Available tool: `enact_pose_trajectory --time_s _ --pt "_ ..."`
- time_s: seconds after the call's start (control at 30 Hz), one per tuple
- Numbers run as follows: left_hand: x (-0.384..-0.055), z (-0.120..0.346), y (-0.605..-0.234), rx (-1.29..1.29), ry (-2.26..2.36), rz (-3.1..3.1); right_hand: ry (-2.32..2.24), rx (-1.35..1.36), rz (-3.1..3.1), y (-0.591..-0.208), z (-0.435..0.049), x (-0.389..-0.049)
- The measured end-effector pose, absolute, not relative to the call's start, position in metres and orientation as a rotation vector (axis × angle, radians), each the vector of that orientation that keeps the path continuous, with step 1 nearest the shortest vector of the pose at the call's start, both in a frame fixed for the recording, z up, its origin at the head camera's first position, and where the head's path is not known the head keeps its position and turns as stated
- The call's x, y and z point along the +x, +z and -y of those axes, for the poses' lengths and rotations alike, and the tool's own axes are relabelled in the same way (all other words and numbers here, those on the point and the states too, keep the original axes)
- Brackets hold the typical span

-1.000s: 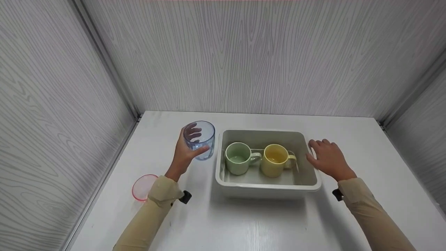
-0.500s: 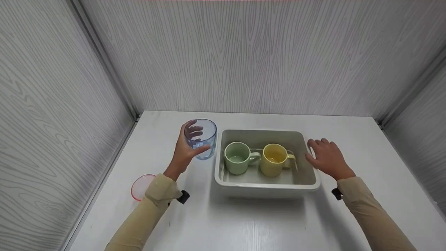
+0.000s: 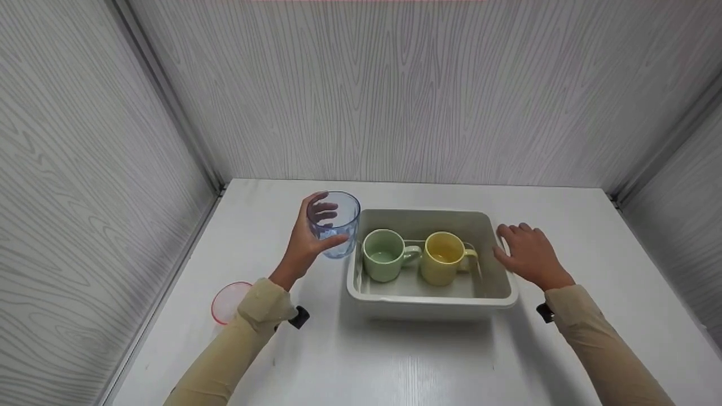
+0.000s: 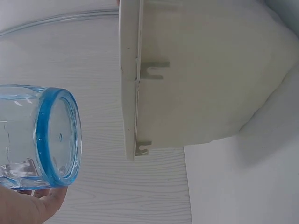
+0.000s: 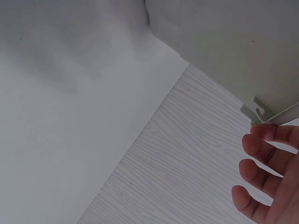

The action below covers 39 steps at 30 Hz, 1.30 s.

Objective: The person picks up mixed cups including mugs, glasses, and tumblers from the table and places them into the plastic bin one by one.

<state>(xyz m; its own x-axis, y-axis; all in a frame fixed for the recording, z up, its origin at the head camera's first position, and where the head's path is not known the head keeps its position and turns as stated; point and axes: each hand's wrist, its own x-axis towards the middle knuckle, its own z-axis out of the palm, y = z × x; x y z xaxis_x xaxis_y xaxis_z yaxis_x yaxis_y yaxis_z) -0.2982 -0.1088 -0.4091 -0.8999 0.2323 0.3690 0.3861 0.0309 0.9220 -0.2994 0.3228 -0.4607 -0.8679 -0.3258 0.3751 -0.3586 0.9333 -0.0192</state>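
Clearly, the blue glass sits in 1 hand (the left).

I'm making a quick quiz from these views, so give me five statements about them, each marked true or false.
1. The left hand holds the glass. True.
2. The green mug and yellow mug are in the bin. True.
3. In the head view, the green mug is right of the yellow mug. False: it is on the left.
4. The right hand is at the bin's edge. True.
5. The yellow mug lies on its side. False: it stands upright.
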Motion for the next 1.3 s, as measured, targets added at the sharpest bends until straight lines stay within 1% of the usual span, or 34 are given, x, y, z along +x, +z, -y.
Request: enact_pose_trajectory --time_s 0.4,1.3 --pt "-0.298 0.102 -0.410 -0.650 -2.017 2.221 0.108 0.508 2.710 -0.464 -0.324 -0.300" --pt "-0.304 0.081 -0.397 -0.717 -1.927 2.275 0.117 0.505 2.718 -0.462 -0.324 -0.300"
